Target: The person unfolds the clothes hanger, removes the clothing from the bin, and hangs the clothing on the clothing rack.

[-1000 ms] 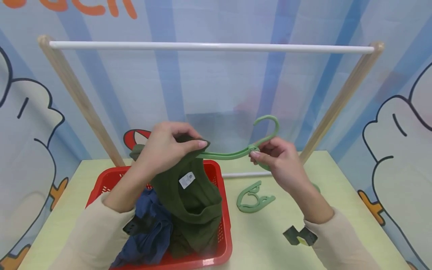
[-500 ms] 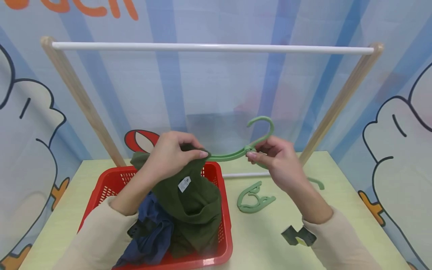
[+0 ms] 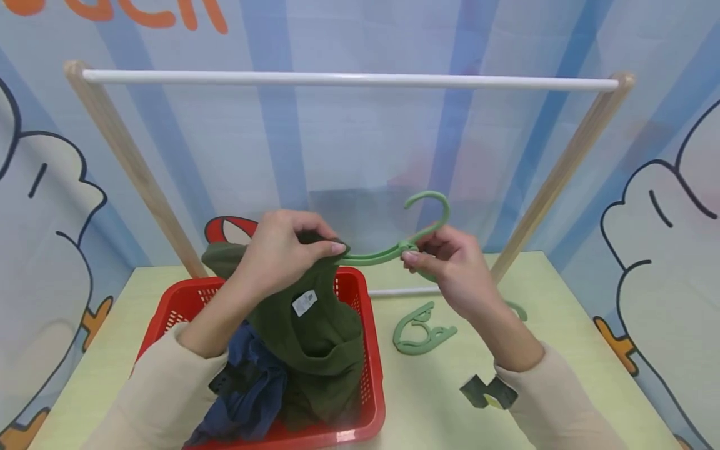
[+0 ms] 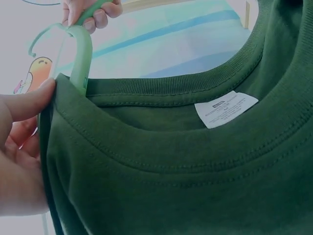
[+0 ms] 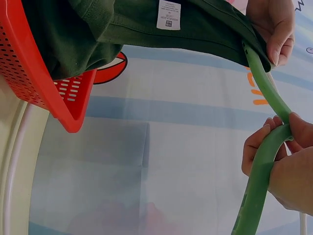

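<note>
A dark green T-shirt (image 3: 315, 331) hangs from my left hand (image 3: 281, 256), its lower part resting in a red basket (image 3: 375, 400). Thumb and fingers of that hand pinch the shirt at the edge of its neckline, where a white label (image 4: 226, 108) shows inside. My right hand (image 3: 458, 269) grips a green plastic hanger (image 3: 371, 258) at its middle, below the hook. One arm of the hanger goes into the neck opening, and its tip is hidden by the cloth. The hanger's other arm (image 5: 257, 191) stays outside the shirt, as the right wrist view shows.
Blue clothing (image 3: 247, 381) lies in the basket's left side. A folded green hanger (image 3: 422, 331) rests on the pale table (image 3: 427, 400) to the right of the basket. Part of another green piece (image 3: 516, 309) shows behind my right forearm. A rack with a white bar (image 3: 349, 78) stands behind.
The hanger and my right hand have moved slightly left toward the shirt. My left hand keeps its pinch on the neckline, having dipped a little and risen again.
</note>
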Available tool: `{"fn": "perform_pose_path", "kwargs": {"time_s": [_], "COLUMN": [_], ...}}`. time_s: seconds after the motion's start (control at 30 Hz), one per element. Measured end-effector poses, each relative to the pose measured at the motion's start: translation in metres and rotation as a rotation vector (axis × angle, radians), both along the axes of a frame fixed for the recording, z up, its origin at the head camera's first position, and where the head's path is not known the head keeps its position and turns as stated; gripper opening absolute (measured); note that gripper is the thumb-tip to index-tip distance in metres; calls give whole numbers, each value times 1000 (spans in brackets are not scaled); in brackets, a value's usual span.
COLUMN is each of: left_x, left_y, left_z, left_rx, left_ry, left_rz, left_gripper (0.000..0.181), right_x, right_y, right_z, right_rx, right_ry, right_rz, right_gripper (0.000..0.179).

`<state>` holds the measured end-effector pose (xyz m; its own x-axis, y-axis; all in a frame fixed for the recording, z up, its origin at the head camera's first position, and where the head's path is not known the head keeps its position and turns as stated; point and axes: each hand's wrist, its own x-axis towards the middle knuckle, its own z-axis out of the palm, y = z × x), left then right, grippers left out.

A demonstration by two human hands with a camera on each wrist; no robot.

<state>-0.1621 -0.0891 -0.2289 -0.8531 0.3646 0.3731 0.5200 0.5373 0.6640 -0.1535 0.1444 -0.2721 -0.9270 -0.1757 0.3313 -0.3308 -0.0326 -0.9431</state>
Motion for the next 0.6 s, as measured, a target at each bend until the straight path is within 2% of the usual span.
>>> {"fn": "perform_pose_path", "kwargs": {"time_s": [0.2,0.3,0.5,0.6], "left_x": [3,3,1,0], "left_y": [-2,-7,-22,-24], "left_z": [9,17,24,22], "left_rx": [-21,-6,43,46], "left_ry": [27,41,24,66], "left_rz": [15,40,113,115], "left_gripper": [4,5,13,13], "right_x": [1,1,-2,-2], "right_y": [6,14,31,33], "right_z": [4,8,15,15], "right_rx": [85,75,-136,-174], "right_ry": [-1,2,43,67], "right_rz": [-39,-44,28,25], "right_gripper": [11,9,21,23]}}
